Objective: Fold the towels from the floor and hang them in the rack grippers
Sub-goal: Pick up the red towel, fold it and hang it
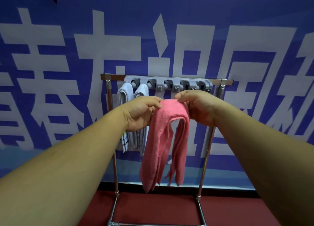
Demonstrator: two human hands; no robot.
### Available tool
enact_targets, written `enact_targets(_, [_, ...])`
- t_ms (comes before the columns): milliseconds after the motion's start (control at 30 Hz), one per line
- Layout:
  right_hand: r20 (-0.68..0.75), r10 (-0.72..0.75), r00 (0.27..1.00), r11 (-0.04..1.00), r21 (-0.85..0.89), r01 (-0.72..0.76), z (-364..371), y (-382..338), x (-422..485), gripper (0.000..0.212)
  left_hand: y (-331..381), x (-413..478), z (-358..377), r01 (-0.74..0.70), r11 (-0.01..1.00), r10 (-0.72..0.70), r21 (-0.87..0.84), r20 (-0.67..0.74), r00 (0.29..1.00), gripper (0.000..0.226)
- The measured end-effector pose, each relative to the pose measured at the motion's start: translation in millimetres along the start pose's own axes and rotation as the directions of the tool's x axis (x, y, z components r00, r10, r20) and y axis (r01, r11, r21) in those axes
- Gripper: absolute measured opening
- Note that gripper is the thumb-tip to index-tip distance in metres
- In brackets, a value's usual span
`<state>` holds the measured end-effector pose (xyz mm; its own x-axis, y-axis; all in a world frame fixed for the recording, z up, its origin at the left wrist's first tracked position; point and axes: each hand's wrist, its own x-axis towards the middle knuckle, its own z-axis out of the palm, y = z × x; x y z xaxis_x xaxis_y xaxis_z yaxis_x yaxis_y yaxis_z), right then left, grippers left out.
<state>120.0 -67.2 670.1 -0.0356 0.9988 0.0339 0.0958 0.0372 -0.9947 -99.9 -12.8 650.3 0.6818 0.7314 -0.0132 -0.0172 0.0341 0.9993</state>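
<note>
The lower parts of the two pale towels [123, 96] are hidden behind the L hand [138, 114] & forearm. A checked cloth edge is glimpsed below the wrist, but which towel it belongs to can't be told. The rack [105, 76] is cut off at the bottom of the view, & its right post is partly covered by the R forearm. The gripper strip [168, 83] is fixed along the rack's top bar. Its detail is too small to read, & its lower right part is masked by the R hand [199, 107]. The pale towels are hung from the two slots at the strip's left end. Both arms are stretched fwd, hands just below the strip. The pink towel [167, 140] is held folded btwn the hands, in front of the rack's middle, w/ its fold on top & its layered ends hung toward the red floor [161, 208]. The fold's left side is pinched by the L thumb & fingertips, its right side by the R thumb & curled fingers. R fingertips behind the cloth can't be made out.
</note>
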Motion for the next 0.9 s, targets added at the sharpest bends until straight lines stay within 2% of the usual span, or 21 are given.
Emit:
enact_targets(167, [-0.122,-0.098,0.988,0.995,-0.025,0.095,-2,7,35,0.021,9,31,-2,0.008,0.995,0.008,0.102,-0.158,0.987,0.026])
enact_targets(300, [-0.195,-0.186,0.963,0.979,-0.120,0.165,-6,1,69,0.023,26,64,-18,-0.026,0.976,0.086,0.218,-0.267,0.960,0.028])
enact_targets(433, [-0.221,-0.283,0.933,0.940,-0.256,0.225,-11,-15,104,0.023,50,93,-35,-0.026,0.939,0.125,0.343,-0.268,0.955,0.030])
enact_targets(600, [-0.199,-0.318,0.927,0.864,-0.463,0.197,-13,-31,142,0.021,71,125,-48,-0.038,0.858,0.205,0.512,-0.274,0.940,0.024])
enact_targets(767, [-0.214,-0.344,0.914,0.786,-0.598,0.155,-14,-38,182,0.021,75,160,-63,-0.007,0.843,0.250,0.538,-0.381,0.890,0.027])
enact_targets(833, [-0.208,-0.338,0.918,0.736,-0.666,0.120,-16,-37,195,0.019,74,168,-66,0.075,0.736,0.260,0.672,-0.383,0.886,0.020])
enact_targets(900, [-0.187,-0.320,0.929,0.668,-0.740,0.082,-16,-34,202,0.017,72,170,-64,0.183,0.510,0.262,0.841,-0.354,0.898,0.010])
